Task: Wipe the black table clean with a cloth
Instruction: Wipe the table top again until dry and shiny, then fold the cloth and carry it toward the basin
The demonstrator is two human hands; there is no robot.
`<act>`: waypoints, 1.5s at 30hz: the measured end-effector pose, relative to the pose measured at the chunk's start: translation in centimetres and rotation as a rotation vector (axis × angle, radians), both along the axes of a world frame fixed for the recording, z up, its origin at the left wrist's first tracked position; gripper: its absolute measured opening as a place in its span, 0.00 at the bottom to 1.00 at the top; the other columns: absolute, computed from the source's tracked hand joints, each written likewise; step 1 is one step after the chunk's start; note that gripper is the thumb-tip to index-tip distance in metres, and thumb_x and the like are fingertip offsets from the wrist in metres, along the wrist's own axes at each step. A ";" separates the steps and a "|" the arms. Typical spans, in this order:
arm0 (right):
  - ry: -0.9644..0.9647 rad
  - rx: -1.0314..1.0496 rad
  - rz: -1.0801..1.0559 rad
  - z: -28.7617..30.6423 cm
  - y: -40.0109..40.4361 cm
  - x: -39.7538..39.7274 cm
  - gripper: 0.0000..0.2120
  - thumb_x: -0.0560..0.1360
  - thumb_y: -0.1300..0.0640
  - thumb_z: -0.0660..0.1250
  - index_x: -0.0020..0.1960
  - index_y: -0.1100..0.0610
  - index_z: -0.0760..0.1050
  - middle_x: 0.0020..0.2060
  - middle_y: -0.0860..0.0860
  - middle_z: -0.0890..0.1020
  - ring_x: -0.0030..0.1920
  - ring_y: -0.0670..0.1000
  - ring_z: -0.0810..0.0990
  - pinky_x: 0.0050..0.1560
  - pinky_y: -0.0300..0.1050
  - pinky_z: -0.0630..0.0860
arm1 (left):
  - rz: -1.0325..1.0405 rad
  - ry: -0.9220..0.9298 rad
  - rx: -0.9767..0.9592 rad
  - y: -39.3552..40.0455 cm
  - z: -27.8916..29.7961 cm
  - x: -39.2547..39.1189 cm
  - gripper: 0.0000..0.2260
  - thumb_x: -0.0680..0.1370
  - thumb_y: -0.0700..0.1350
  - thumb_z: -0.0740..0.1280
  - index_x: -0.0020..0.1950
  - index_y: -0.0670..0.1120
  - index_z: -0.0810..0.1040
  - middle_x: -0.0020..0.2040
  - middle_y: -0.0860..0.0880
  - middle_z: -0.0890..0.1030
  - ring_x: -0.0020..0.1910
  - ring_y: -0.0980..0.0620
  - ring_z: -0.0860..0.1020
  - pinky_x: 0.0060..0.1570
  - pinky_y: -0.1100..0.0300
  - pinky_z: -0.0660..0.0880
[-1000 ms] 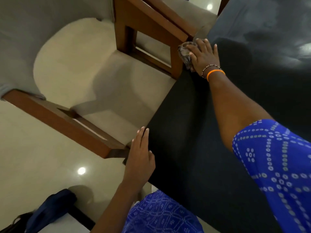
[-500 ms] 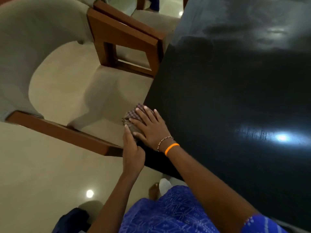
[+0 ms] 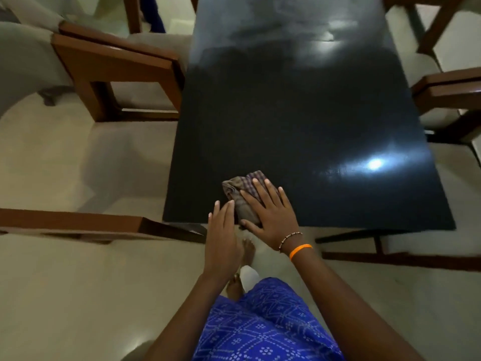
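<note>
Your right hand (image 3: 270, 217) presses flat, fingers straight, hiding half the cloth (image 3: 240, 194) on the black table (image 3: 299, 126); the bunched cloth seems to lie front-to-back; your left hand (image 3: 222, 235), fingers straight, touches its near edge

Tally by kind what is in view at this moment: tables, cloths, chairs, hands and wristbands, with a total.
Black table: 1
Cloth, under the right hand: 1
Wooden armchairs, all partly cut off: 3, namely far left, near left, right
Hands: 2, left hand and right hand
Wristbands on the right wrist: 2, orange band and bead bracelet
Total: 9
</note>
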State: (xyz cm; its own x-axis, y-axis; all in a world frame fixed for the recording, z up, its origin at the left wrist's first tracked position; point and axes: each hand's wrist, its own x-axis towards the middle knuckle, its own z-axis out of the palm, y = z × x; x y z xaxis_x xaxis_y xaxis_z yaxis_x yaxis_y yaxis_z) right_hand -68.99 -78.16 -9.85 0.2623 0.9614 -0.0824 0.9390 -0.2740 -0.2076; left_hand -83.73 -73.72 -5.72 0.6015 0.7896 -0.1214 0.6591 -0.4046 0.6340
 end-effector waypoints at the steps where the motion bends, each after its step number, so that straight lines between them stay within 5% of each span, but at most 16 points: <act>1: -0.003 -0.010 -0.058 0.1 -1.2 0.8 0.32 0.74 0.34 0.49 0.75 0.45 0.51 0.76 0.53 0.53 0.76 0.56 0.48 0.72 0.58 0.45 | -0.053 -0.006 0.001 -0.5 0.3 0.5 0.30 0.75 0.35 0.60 0.75 0.44 0.54 0.76 0.48 0.57 0.76 0.52 0.44 0.74 0.58 0.41; 10: 0.023 -0.109 -0.659 0.8 -11.9 9.7 0.33 0.70 0.34 0.41 0.74 0.39 0.45 0.77 0.47 0.44 0.77 0.53 0.43 0.71 0.65 0.42 | -0.341 -0.020 -0.013 -5.1 1.0 5.0 0.31 0.73 0.33 0.58 0.75 0.44 0.56 0.75 0.49 0.60 0.74 0.56 0.42 0.74 0.58 0.44; 16: 0.170 -0.034 -1.007 1.3 -17.0 15.4 0.27 0.77 0.45 0.57 0.74 0.39 0.52 0.77 0.46 0.44 0.76 0.56 0.40 0.71 0.66 0.45 | -0.453 0.020 -0.139 -7.0 2.3 8.3 0.29 0.74 0.33 0.58 0.75 0.46 0.58 0.75 0.50 0.59 0.75 0.56 0.44 0.68 0.48 0.66; 22: 0.233 0.092 -1.112 1.5 -20.6 21.3 0.34 0.68 0.46 0.48 0.74 0.52 0.59 0.76 0.59 0.51 0.76 0.59 0.47 0.74 0.51 0.44 | -0.502 0.043 -0.317 -10.5 3.9 13.4 0.27 0.76 0.33 0.57 0.73 0.50 0.62 0.76 0.50 0.58 0.71 0.46 0.65 0.63 0.52 0.69; 25: 0.351 0.232 -1.149 2.3 -23.1 23.3 0.26 0.76 0.52 0.55 0.73 0.56 0.61 0.72 0.60 0.61 0.70 0.59 0.64 0.69 0.49 0.60 | -0.482 0.028 -0.460 -13.1 4.1 16.4 0.23 0.76 0.34 0.57 0.70 0.49 0.68 0.72 0.51 0.67 0.72 0.52 0.63 0.67 0.62 0.61; 27: 0.628 0.456 -1.293 2.5 -25.5 24.5 0.20 0.76 0.52 0.58 0.66 0.57 0.69 0.56 0.55 0.74 0.47 0.52 0.77 0.48 0.46 0.73 | -0.478 0.037 -0.557 -15.4 4.1 18.7 0.21 0.76 0.35 0.57 0.69 0.48 0.70 0.69 0.51 0.71 0.70 0.56 0.65 0.64 0.64 0.61; 29: 1.064 0.717 -1.430 2.9 -28.1 24.7 0.13 0.77 0.47 0.57 0.48 0.55 0.74 0.36 0.53 0.75 0.26 0.45 0.72 0.29 0.41 0.68 | -0.461 0.038 -0.686 -17.6 4.2 21.2 0.19 0.77 0.36 0.58 0.67 0.47 0.72 0.67 0.50 0.73 0.66 0.56 0.69 0.64 0.62 0.65; 31: 1.449 0.946 -1.482 2.8 -31.2 24.9 0.13 0.80 0.52 0.54 0.40 0.56 0.71 0.25 0.52 0.76 0.21 0.47 0.72 0.25 0.38 0.70 | -0.441 0.033 -0.803 -20.6 4.3 24.1 0.16 0.79 0.39 0.59 0.67 0.45 0.72 0.66 0.49 0.74 0.64 0.55 0.71 0.63 0.60 0.66; 34: 1.688 1.066 -1.363 4.8 -36.1 24.3 0.12 0.80 0.57 0.53 0.45 0.58 0.73 0.26 0.51 0.81 0.24 0.48 0.79 0.25 0.36 0.74 | -0.418 -0.015 -1.014 -25.8 4.3 28.6 0.15 0.80 0.46 0.58 0.65 0.45 0.71 0.62 0.48 0.75 0.64 0.51 0.73 0.62 0.59 0.65; 38: 1.514 1.086 -1.176 7.2 -43.4 25.3 0.10 0.80 0.61 0.54 0.55 0.55 0.73 0.33 0.49 0.83 0.31 0.45 0.80 0.30 0.37 0.76 | -0.444 -0.059 -1.195 -34.0 5.3 35.3 0.16 0.81 0.50 0.54 0.66 0.45 0.69 0.59 0.47 0.75 0.58 0.51 0.76 0.57 0.61 0.69; 41: 1.309 1.067 -1.097 9.0 -48.3 26.4 0.16 0.80 0.55 0.56 0.67 0.55 0.69 0.58 0.54 0.80 0.52 0.50 0.79 0.53 0.43 0.76 | -0.549 -0.102 -1.256 -39.5 5.7 39.3 0.15 0.78 0.52 0.61 0.61 0.46 0.75 0.58 0.45 0.79 0.52 0.49 0.80 0.53 0.57 0.76; 43: 1.208 1.137 -1.162 10.0 -51.8 27.3 0.15 0.81 0.57 0.53 0.66 0.57 0.68 0.59 0.50 0.78 0.53 0.42 0.80 0.56 0.38 0.76 | -0.636 -0.095 -1.233 -43.0 5.7 41.5 0.16 0.74 0.51 0.66 0.59 0.47 0.78 0.58 0.41 0.80 0.55 0.43 0.80 0.55 0.49 0.76; 45: 1.047 1.182 -1.288 10.5 -54.9 28.5 0.14 0.81 0.58 0.55 0.64 0.57 0.70 0.58 0.50 0.78 0.54 0.43 0.79 0.60 0.42 0.75 | -0.673 -0.074 -1.191 -45.8 5.6 43.5 0.14 0.74 0.45 0.67 0.58 0.43 0.78 0.55 0.40 0.81 0.54 0.40 0.80 0.52 0.49 0.78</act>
